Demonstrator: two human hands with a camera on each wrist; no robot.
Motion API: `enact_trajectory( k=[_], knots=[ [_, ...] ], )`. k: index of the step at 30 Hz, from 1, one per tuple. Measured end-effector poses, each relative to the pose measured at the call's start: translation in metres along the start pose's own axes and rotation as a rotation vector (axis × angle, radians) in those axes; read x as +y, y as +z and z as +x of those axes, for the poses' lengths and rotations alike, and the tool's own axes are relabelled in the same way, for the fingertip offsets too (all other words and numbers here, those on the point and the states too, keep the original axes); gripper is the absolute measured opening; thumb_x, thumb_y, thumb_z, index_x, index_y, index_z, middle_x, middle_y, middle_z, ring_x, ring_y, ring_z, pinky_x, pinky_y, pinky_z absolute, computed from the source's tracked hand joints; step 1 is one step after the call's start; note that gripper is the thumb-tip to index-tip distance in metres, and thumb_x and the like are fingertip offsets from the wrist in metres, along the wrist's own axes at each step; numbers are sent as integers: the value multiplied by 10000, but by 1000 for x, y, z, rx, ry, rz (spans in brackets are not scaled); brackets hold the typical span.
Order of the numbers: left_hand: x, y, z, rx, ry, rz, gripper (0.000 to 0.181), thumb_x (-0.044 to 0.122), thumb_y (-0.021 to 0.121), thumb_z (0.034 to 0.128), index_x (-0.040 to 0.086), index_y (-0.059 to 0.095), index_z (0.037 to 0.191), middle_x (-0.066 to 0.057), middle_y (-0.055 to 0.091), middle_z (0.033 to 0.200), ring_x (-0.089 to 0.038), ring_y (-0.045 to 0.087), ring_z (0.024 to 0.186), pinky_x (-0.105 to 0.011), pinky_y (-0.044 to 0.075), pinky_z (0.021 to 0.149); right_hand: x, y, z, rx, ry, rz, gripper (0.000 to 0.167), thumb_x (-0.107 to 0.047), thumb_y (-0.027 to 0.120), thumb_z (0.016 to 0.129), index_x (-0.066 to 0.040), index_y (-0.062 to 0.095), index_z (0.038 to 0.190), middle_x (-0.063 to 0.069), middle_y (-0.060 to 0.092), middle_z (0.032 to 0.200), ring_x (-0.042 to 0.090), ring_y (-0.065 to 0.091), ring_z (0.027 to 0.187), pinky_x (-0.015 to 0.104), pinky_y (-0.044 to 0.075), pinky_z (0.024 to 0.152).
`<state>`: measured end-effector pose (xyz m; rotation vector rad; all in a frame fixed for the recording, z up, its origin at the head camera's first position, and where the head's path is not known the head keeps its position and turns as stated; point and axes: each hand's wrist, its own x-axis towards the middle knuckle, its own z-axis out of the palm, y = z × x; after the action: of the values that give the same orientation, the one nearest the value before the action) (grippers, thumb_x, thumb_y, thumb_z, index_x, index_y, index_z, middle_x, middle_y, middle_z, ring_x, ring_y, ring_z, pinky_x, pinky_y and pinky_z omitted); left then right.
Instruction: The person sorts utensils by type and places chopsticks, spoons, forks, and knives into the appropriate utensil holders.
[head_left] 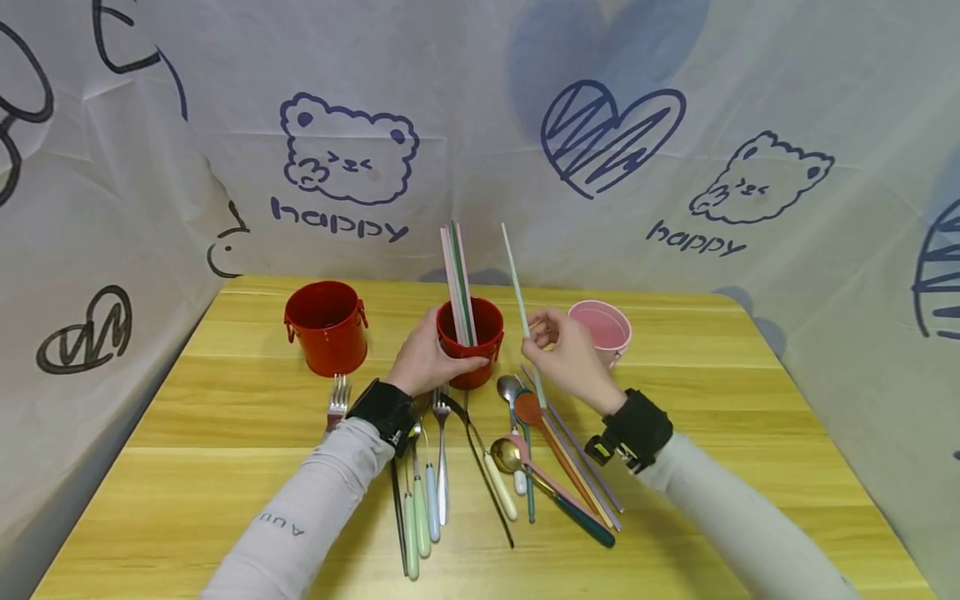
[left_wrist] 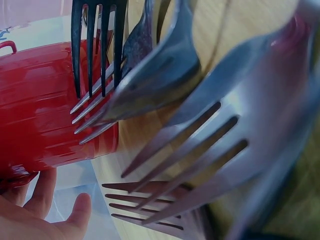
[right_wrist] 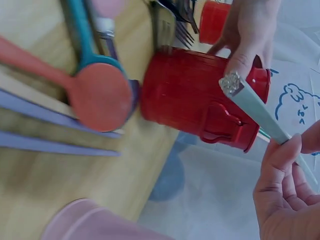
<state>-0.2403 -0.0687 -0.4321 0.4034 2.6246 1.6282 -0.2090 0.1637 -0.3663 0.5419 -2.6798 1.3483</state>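
My left hand (head_left: 429,357) grips a small red bucket (head_left: 474,377) at the middle of the table, its thumb across the front near the rim. Several pink and green chopsticks (head_left: 459,287) stand upright in that bucket. To the right of it, my right hand (head_left: 564,350) pinches a pale mint chopstick (head_left: 514,271) between thumb and fingers, held steeply tilted in the air. The right wrist view shows the glittery end of this chopstick (right_wrist: 260,112) and the right hand (right_wrist: 290,195) around its middle. Forks (left_wrist: 210,145) lie close below the left hand.
Another red bucket (head_left: 330,346) stands at the left and a pink bucket (head_left: 603,333) at the right. Spoons, forks and chopsticks lie in front, among them an orange spoon (head_left: 529,410), a gold spoon (head_left: 507,454) and purple chopsticks (head_left: 592,479). A drawn-on white cloth (head_left: 480,167) hangs behind.
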Motion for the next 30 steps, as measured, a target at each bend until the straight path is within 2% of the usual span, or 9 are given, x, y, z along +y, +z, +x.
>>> enact_trajectory(
  k=[4,11,15,22,30],
  knots=[
    [-1,0,0,0,-4,4,881,279,884,773,143,368,1473,-82,535,1435,-301,538,1317,-493,473,1125,-9,6,15,47,-23,38,265,-32,583,927,37,600,1182,193,670,956,244,627,836,262,506,754],
    [-3,0,1,-1,9,3,874,280,883,776,142,371,1470,-85,538,1428,-293,542,1302,-492,473,1124,-25,17,33,180,-124,48,264,-29,611,928,28,586,1184,189,653,934,278,641,838,206,503,675],
    [-4,0,2,-3,11,-2,870,278,883,777,143,371,1468,-89,539,1424,-303,543,1301,-499,474,1120,-29,23,39,235,-181,65,258,-43,606,957,23,566,1203,180,658,968,271,653,873,232,516,721],
    [-2,0,1,-9,-1,-1,887,270,885,774,146,360,1478,-95,534,1436,-326,538,1315,-508,471,1122,-29,29,49,325,-229,109,262,-59,624,966,29,559,1204,195,669,967,291,680,880,220,534,714],
    [2,-1,0,-1,29,17,884,259,890,769,134,373,1475,-99,551,1413,-299,558,1284,-493,471,1124,-22,38,54,363,-261,134,264,-72,630,981,13,566,1222,210,676,964,302,681,882,172,508,674]
  ],
)
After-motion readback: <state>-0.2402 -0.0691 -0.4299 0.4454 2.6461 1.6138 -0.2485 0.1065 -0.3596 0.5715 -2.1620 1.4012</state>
